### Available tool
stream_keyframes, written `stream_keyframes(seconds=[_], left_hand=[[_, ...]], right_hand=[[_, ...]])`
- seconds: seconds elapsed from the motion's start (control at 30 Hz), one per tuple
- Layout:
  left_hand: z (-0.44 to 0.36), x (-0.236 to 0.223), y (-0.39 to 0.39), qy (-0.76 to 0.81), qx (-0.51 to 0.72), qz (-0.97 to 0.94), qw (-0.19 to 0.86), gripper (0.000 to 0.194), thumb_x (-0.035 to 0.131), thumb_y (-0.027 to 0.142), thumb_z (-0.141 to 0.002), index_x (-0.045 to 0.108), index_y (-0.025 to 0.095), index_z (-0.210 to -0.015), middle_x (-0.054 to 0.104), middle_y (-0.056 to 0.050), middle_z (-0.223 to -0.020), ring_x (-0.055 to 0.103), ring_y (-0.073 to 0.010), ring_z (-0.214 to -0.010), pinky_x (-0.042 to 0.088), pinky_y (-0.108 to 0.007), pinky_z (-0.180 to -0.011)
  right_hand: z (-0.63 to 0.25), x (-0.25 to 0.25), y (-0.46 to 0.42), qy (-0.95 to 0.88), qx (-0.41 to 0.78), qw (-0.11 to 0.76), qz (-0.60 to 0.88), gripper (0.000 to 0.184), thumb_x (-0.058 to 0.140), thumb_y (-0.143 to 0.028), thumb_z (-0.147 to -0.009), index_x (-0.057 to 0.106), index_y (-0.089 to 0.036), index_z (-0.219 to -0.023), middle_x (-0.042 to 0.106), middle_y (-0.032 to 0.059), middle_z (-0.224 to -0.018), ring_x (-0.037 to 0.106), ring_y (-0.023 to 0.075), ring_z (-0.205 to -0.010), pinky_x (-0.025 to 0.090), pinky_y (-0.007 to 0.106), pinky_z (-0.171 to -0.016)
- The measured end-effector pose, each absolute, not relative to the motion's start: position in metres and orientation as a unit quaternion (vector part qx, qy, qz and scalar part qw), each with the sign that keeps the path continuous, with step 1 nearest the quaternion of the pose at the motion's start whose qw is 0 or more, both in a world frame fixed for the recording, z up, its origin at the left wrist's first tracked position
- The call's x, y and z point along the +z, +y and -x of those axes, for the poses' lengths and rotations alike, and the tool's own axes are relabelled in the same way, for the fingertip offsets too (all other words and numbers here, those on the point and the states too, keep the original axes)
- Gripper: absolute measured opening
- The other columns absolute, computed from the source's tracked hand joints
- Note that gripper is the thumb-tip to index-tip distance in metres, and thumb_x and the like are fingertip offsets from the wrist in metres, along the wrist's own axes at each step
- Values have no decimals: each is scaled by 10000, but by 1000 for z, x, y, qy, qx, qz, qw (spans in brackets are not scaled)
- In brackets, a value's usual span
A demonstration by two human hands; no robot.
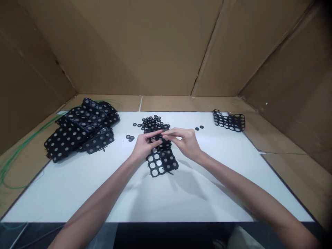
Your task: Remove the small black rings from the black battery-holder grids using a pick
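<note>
A black sheet of round cut-outs (169, 160) is in the middle of the white table. Its lower left part shows open holes, while grey-centred discs fill the lower right part. My left hand (145, 144) grips the upper part of this sheet from the left, thumb and fingers closed on it. From the right, my right hand (187, 141) pinches at the same upper part with its fingertips together. What exactly lies between the right fingertips is too small to tell. Just behind the hands lies a heap of loose black rings or discs (151, 121).
On the left is a pile of black dotted sheets (67, 140), with green strands (23, 145) beside it. An emptied black lattice (229, 121) lies at the back right. Two dark discs (199, 128) and several small discs (130, 138) flank the hands. Cardboard walls (129, 48) enclose the table (103, 193).
</note>
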State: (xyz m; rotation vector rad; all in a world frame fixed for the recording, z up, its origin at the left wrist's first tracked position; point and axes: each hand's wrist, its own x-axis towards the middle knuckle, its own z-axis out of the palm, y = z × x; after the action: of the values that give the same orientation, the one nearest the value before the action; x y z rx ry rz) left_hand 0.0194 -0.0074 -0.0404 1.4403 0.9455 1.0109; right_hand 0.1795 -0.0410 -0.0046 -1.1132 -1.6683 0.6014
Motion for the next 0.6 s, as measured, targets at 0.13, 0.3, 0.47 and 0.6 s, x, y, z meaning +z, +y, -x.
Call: stream_keyframes(seconds=[0.13, 0.3, 0.47, 0.6], left_hand=[[-19, -36, -8, 427, 421, -581, 550, 441, 699, 229, -600, 655, 176, -1035, 688, -42, -811, 604, -179, -726, 465, -304, -680], [-19, -37, -8, 425, 437, -578, 542, 338, 654, 193, -615, 663, 172, -952, 664, -40, -824, 584, -150, -683, 451, -265, -617], [-21, -34, -11, 423, 447, -601, 510, 292, 622, 146, -623, 671, 173, -910, 668, -33, -906, 578, -154, -758, 440, -260, -682], [-23, -29, -15, 414, 431, -625, 502, 262, 616, 159, -646, 681, 179, -898, 681, -29, -902, 588, -173, -814, 442, -269, -729]], right_hand=[[-188, 12, -42, -583, 262, 612, 467, 170, 575, -332, -765, 647, -179, -756, 662, 33, -798, 613, 165, -731, 501, 303, -692], [-198, 12, -32, -629, 244, 529, 514, 174, 499, -321, -808, 571, -178, -739, 598, 16, -720, 564, 137, -675, 445, 272, -667], [-195, -12, -19, -620, 364, 430, 546, 187, 443, -322, -816, 545, -172, -771, 579, 0, -654, 504, 108, -577, 403, 245, -598], [-189, -17, -20, -585, 415, 450, 533, 222, 586, -371, -711, 561, -152, -740, 554, -5, -647, 492, 103, -596, 389, 238, -598]])
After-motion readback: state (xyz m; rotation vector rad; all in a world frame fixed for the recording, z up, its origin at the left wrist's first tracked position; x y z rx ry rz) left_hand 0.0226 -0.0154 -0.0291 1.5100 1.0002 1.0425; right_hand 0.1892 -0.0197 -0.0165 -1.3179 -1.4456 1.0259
